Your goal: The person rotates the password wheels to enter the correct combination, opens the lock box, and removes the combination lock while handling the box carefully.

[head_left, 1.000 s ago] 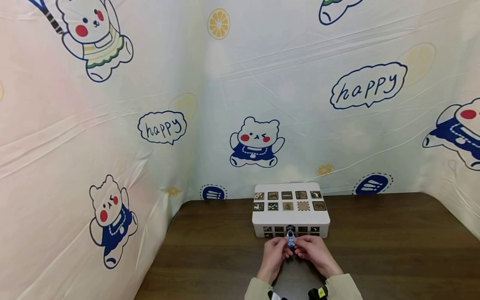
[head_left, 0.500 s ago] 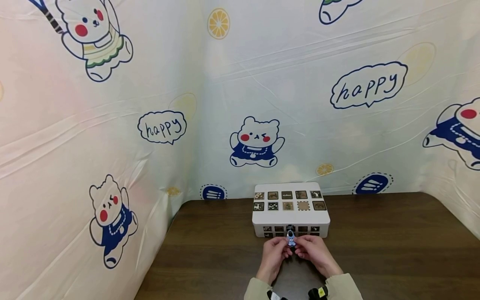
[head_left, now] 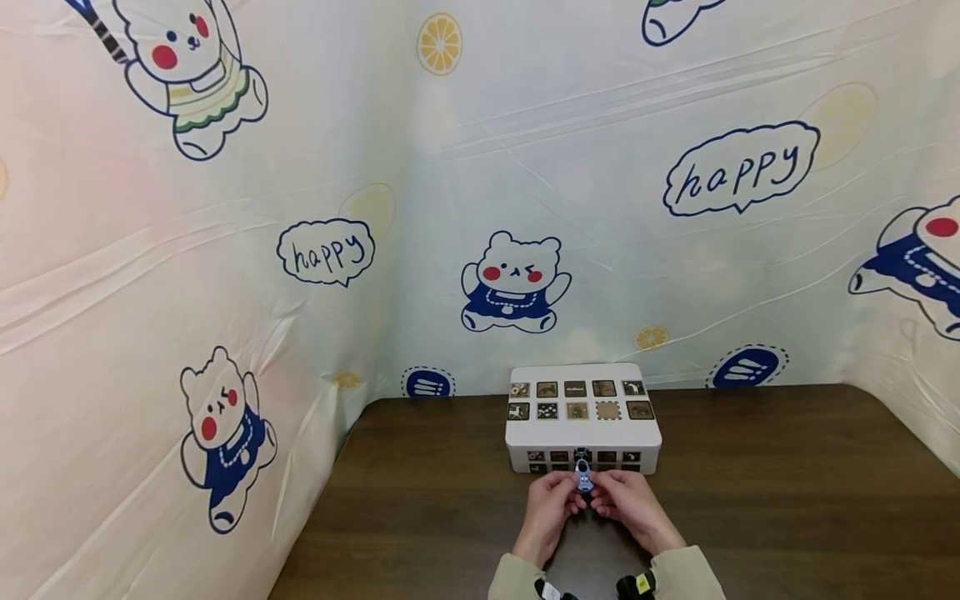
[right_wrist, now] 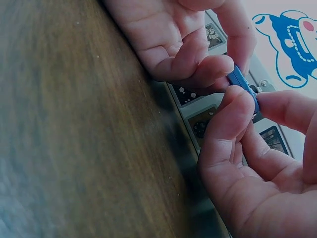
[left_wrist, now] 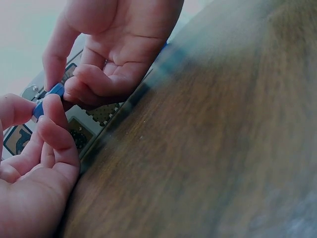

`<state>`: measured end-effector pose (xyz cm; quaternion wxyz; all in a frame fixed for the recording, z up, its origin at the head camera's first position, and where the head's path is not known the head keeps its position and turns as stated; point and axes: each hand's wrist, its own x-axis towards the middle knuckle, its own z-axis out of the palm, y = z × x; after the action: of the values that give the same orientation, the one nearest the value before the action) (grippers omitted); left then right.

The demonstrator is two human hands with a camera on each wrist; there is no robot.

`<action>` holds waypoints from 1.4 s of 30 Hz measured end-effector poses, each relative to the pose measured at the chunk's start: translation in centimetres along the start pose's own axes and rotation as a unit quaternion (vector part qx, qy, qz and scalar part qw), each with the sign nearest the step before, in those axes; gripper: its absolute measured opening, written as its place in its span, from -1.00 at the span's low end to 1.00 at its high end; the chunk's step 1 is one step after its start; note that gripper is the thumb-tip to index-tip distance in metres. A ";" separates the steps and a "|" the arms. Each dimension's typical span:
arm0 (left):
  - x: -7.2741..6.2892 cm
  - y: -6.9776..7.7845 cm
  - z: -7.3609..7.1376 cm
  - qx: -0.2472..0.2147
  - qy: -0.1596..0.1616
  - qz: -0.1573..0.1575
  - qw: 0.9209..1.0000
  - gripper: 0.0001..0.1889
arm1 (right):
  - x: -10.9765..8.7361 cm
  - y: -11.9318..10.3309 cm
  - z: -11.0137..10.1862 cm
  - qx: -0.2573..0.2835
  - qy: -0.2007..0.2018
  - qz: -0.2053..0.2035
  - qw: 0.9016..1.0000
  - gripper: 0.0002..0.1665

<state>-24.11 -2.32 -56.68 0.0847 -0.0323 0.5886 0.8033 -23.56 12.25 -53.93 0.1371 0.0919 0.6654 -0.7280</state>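
Note:
A small blue padlock hangs at the latch on the front of a white tin box with rows of dark picture squares. My left hand pinches the padlock's left side between thumb and fingertip. On its right side, my right hand pinches it the same way. In the left wrist view the blue padlock shows edge-on between the fingertips of both hands. The right wrist view has the padlock edge-on too, a bit of metal beside it. The other fingers curl below, and the padlock's face is hidden in both wrist views.
The box stands at the back of a dark wood table, near the hanging cloth printed with bears and the word happy. That cloth also rises along the left and right sides. Dark wrist devices sit at the sleeve cuffs.
The head view has shifted very slightly. Both hands stay at the padlock with the same pinch, and the padlock's tilt varies a little. The box stays put.

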 end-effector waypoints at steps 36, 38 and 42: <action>0.1 0.1 0.2 0.010 0.002 -0.009 1.000 -0.83 | 0.1 0.0 1.5 -0.031 0.078 -0.006 0.996 -0.75; 0.1 0.1 0.2 0.007 0.001 -0.008 1.000 -0.84 | 0.1 0.0 1.5 -0.033 0.080 -0.007 0.996 -0.75; 0.1 0.1 0.1 0.004 0.001 -0.006 1.000 -0.84 | 0.1 0.0 1.5 -0.036 0.081 -0.009 0.996 -0.76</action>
<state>-24.22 -2.23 -56.57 0.0890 -0.0368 0.5917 0.8004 -23.57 10.73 -53.77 0.0793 0.1392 0.7012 -0.6947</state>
